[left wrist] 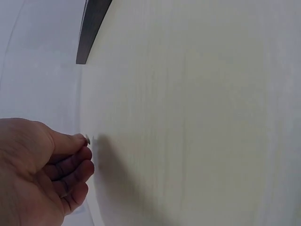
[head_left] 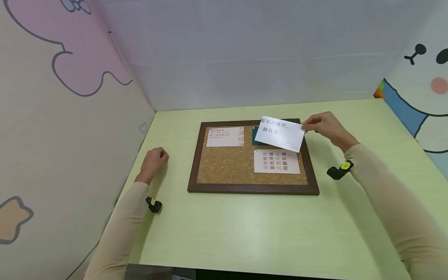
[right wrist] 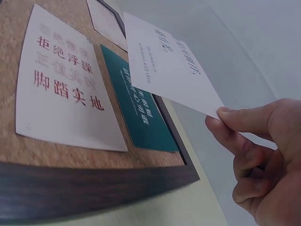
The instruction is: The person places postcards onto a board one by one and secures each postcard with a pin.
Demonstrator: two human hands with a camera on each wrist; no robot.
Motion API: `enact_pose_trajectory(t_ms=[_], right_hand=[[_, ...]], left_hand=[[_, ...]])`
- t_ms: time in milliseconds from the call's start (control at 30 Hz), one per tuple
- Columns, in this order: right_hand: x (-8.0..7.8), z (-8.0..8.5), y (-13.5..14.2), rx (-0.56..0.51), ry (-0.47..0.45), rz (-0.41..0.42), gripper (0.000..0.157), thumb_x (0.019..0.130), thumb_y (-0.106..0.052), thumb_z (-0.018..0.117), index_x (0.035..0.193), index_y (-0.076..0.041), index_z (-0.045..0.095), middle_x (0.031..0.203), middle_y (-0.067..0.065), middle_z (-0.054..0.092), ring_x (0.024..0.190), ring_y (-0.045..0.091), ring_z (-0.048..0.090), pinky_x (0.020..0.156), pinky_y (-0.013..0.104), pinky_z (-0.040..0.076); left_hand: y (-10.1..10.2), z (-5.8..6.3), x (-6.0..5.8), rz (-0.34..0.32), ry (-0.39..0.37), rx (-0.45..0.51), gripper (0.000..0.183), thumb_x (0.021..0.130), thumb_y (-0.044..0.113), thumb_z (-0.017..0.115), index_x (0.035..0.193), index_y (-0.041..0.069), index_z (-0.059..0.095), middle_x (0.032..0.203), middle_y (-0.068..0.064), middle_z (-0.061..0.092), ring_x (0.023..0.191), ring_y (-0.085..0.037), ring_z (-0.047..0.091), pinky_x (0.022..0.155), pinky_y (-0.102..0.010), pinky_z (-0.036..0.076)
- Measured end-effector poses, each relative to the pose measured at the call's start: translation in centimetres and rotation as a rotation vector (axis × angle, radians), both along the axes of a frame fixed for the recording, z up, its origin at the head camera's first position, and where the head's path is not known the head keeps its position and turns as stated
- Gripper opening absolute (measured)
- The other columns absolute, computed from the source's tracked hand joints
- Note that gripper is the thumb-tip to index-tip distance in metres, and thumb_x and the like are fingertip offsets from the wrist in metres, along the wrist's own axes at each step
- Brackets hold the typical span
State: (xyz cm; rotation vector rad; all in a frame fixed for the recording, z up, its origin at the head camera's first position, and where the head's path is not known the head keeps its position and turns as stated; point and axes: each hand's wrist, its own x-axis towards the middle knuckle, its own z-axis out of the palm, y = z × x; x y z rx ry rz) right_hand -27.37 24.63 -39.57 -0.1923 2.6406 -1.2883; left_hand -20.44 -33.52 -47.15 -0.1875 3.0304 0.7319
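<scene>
Between thumb and fingers my right hand (head_left: 325,126) pinches a white printed card (head_left: 280,134) by one edge. In the head view the card hangs tilted over the upper right of a dark-framed corkboard (head_left: 224,167). It partly covers a teal card (head_left: 258,140), which shows more fully in the right wrist view. On the cork lie a white card with red characters (head_left: 276,161) and another white card (head_left: 224,137). Left of the board, my left hand (head_left: 153,163) pinches a small thumbtack (left wrist: 88,140) at its fingertips; only a bit of it shows.
The board lies on a pale green table (head_left: 245,225). A wall (head_left: 70,147) with painted figures borders the left side, and a pale cloth (head_left: 245,58) hangs behind. Dark objects (head_left: 157,272) stand at the table's front edge.
</scene>
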Motion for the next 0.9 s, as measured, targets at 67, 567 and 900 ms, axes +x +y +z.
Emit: enact_pose_trajectory(t_ms=[67,567,900], right_hand=[[0.0,-0.3,-1.2,-0.017,0.006,0.023,0.033,0.095,-0.026,0.066,0.112,0.002,0.069,0.096,-0.003,0.068,0.095,0.026,0.056,0.084,0.044,0.042],[1.5,-2.7,-11.8,0.001,-0.038,0.181,0.021,0.093,-0.020,0.067,0.105,-0.004,0.073,0.110,0.015,0.069,0.100,0.028,0.061,0.090,0.044,0.046],[1.7,-4.4,-15.0,0.083,-0.006,0.255,0.021,0.095,-0.023,0.066,0.106,-0.008,0.074,0.095,0.008,0.073,0.089,0.023,0.061,0.077,0.036,0.045]], left_hand=[[0.0,0.0,-0.1,0.014,-0.034,0.021,0.022,0.100,0.015,0.051,0.103,-0.003,0.064,0.101,-0.020,0.065,0.086,-0.029,0.057,0.074,-0.039,0.046],[0.3,0.5,-0.8,0.023,-0.138,0.059,0.022,0.100,0.015,0.051,0.100,-0.002,0.065,0.094,-0.014,0.063,0.078,-0.023,0.053,0.067,-0.031,0.043],[-0.2,0.7,-0.7,0.040,-0.100,0.076,0.017,0.098,0.014,0.055,0.095,-0.001,0.064,0.084,-0.011,0.064,0.073,-0.021,0.054,0.063,-0.028,0.042]])
